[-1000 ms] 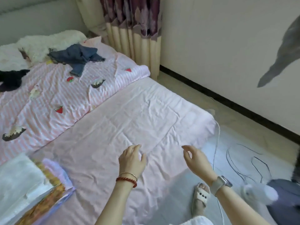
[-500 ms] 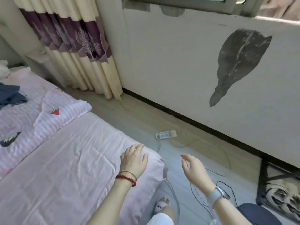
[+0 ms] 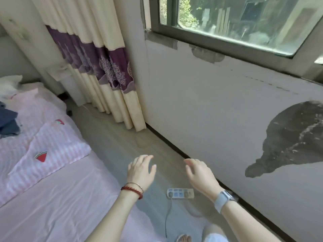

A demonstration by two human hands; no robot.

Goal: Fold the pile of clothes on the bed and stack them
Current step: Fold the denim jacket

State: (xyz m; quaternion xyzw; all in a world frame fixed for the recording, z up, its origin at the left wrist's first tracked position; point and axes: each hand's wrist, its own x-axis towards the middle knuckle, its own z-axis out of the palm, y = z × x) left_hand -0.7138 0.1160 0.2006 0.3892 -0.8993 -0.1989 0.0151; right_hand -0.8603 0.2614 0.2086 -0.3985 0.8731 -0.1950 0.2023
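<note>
Stained wall (image 3: 218, 105), window (image 3: 236, 20), cream-purple curtain (image 3: 97, 63)

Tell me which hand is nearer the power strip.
Right. The right hand hovers just above and right of the power strip in the picture; the left hand is farther, up and to its left.

No legible text, label or number anywhere
</note>
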